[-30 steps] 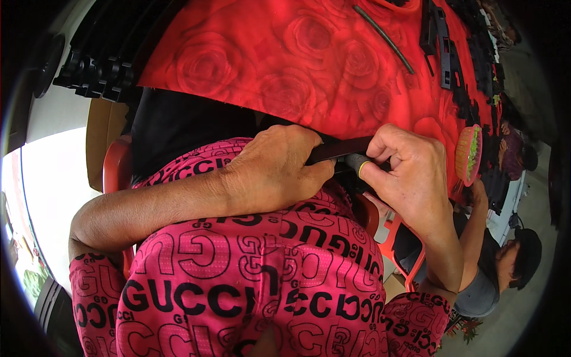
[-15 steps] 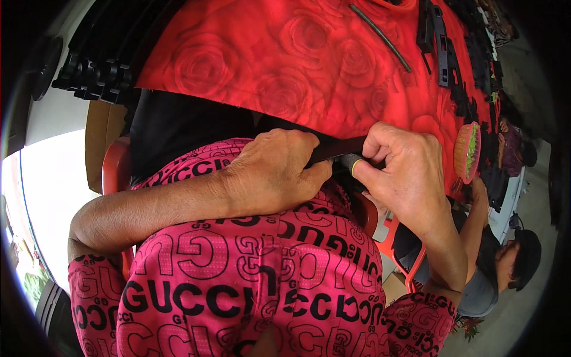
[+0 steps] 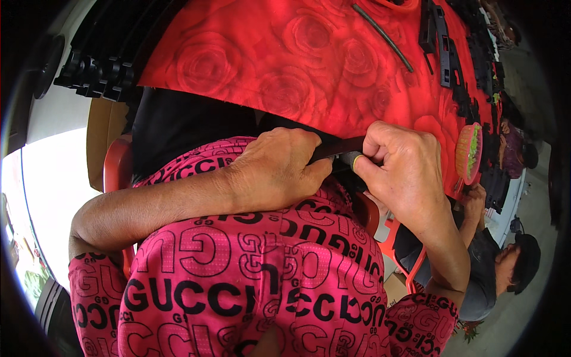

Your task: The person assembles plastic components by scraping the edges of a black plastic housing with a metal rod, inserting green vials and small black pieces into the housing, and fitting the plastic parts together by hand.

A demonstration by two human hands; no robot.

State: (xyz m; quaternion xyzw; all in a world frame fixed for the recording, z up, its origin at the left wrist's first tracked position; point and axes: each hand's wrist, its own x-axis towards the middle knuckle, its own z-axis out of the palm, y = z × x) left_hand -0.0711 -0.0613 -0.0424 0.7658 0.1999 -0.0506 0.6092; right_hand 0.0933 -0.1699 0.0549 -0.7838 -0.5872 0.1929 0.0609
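In front of my lap both hands are closed on one dark, narrow strip (image 3: pixel 339 147). My left hand (image 3: pixel 276 166) grips its left end between thumb and curled fingers. At the other end, my right hand (image 3: pixel 407 169) pinches it with bent fingers and thumb. A dark grey cover with a yellow band (image 3: pixel 351 160) sits on the right thumb. Between the hands the strip runs slightly upward to the right; its ends are hidden in my grip. Just beyond lies the edge of a red rose-print cloth (image 3: pixel 250 35).
On the cloth lie a thin dark rod (image 3: pixel 383 37) and long black plastic parts (image 3: pixel 443 47). A pink bowl with green bits (image 3: pixel 468 153) stands at the right. More black parts (image 3: pixel 98 74) are stacked at far left. A co-worker in a black cap (image 3: pixel 526 265) sits at right.
My hands keep the same grip on the strip with hardly any movement. The whole view has shifted slightly. At the right, the co-worker's arm has moved a little.
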